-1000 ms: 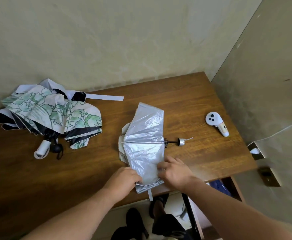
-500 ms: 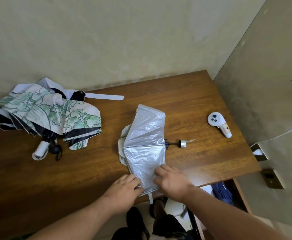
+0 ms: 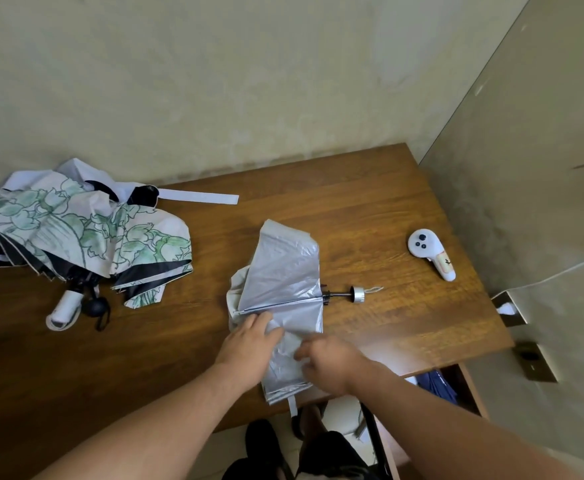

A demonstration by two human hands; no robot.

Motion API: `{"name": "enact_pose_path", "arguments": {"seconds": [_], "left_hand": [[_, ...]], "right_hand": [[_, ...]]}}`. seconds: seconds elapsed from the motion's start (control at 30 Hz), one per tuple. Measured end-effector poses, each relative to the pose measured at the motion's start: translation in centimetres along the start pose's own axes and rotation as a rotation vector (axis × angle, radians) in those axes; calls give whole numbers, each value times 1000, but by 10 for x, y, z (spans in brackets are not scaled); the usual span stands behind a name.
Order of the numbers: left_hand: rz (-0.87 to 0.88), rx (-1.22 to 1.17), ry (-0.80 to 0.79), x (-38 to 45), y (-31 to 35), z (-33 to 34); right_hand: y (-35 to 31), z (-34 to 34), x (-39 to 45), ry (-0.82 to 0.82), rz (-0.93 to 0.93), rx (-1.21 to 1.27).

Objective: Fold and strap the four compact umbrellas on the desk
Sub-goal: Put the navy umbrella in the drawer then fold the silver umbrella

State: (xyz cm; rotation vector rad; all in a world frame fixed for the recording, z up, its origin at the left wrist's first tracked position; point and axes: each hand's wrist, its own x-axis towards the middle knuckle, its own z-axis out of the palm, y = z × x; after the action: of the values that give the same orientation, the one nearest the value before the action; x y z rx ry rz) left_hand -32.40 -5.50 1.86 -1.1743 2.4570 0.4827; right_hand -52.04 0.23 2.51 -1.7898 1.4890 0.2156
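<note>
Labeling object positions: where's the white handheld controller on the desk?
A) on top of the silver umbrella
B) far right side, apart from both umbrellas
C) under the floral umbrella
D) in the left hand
B: the white controller lies alone on the desk at its right side, beyond the handle end of the silver umbrella and far from the floral umbrella.

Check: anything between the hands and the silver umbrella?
Nothing visible. The left hand and right hand are already on the silver umbrella near the desk front edge. The floral umbrella lies apart.
</note>
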Motion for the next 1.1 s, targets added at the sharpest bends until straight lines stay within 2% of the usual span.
{"name": "enact_pose_path", "arguments": {"seconds": [0.13, 0.27, 0.33, 0.5, 0.7, 0.8, 0.93, 0.97, 1.03, 1.1], "left_hand": [[20, 4, -75, -2, -3, 4], [57, -19, -206, -1, -12, -4], [67, -51, -205, 5, -15, -11], [48, -136, -195, 18, -20, -27], [67, -189, -177, 16, -23, -35], [32, -344, -5, 14, -25, -44], [-132, -564, 446, 21, -27, -74], [-182, -594, 511, 26, -27, -85], [-280, -751, 497, 34, -25, -108], [-274, -948, 405, 40, -24, -124]], "right_hand": [[4, -34, 13, 191, 132, 288], [13, -70, 28, 611, 233, 525], [16, -89, 34, 715, 266, 623], [13, -126, 48, 654, 218, 694], [12, -135, 63, 633, 303, 897], [14, -129, 58, 660, 327, 932], [16, -121, 48, 707, 283, 1057], [15, -121, 44, 708, 268, 1091], [14, -121, 36, 712, 249, 1126], [13, -121, 30, 722, 237, 1109]]}}
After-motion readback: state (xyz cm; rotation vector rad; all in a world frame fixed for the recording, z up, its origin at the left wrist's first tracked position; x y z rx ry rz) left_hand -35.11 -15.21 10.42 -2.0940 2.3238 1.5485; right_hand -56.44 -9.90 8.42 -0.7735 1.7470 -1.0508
